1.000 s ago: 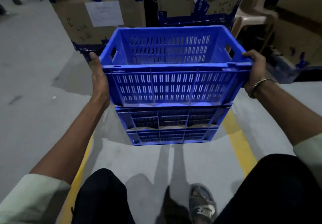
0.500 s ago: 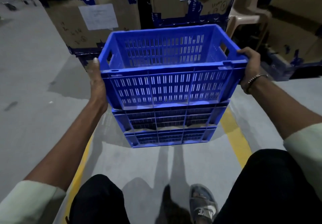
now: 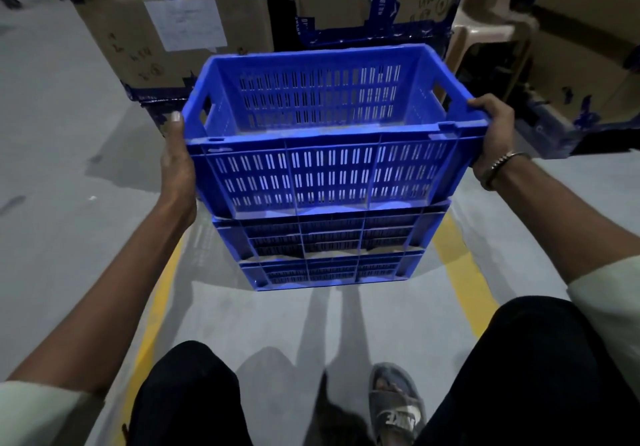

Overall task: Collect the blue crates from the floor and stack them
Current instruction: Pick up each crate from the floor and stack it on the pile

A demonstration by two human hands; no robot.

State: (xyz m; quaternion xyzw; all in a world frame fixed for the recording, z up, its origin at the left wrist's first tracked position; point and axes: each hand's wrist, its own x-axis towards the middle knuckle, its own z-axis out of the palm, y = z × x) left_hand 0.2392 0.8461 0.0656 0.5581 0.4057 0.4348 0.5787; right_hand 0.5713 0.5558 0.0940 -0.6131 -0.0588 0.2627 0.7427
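Note:
An empty blue slotted crate (image 3: 329, 171) is at the top of a stack, right over two more blue crates (image 3: 325, 248) standing on the grey floor. My left hand (image 3: 178, 171) holds its left end, thumb up along the rim, fingers hidden behind the wall. My right hand (image 3: 493, 137) grips the right rim with fingers curled over the edge, a metal bracelet on the wrist. Whether the top crate is fully seated on the one below cannot be told.
Taped cardboard boxes (image 3: 173, 36) with paper labels stand just behind the stack. A beige plastic chair (image 3: 491, 40) is at the back right. Yellow floor lines (image 3: 460, 272) run on both sides of the stack. My knees and a sandalled foot (image 3: 394, 407) are below.
The top crate has come down a little, closing the gap to the crates beneath. Both hands stayed on its ends.

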